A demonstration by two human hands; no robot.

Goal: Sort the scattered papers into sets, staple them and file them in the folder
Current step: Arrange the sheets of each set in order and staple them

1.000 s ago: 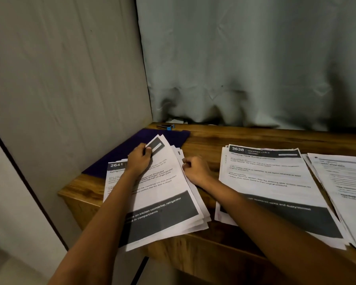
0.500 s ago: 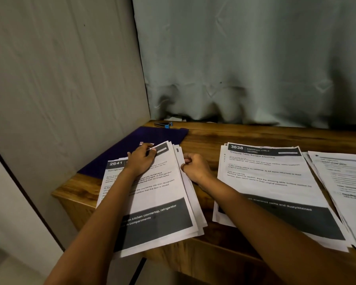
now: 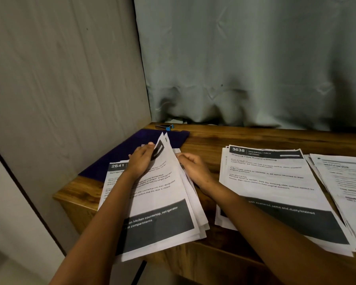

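Papers, white with dark footer bands

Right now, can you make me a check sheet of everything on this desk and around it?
Surface: wooden table, papers overhang its near edge.
Job's things: 2641 stack, 3638 stack, third paper stack at right, purple folder under the 2641 stack's far end, stapler at the back.
Clutter: pale scrap at the curtain's foot, too dim to name.
Hands: left hand pinches the 2641 stack's raised top corner; right hand grips its right edge.
Cables: nothing seen.
Surroundings: curtain behind, wall panel left.
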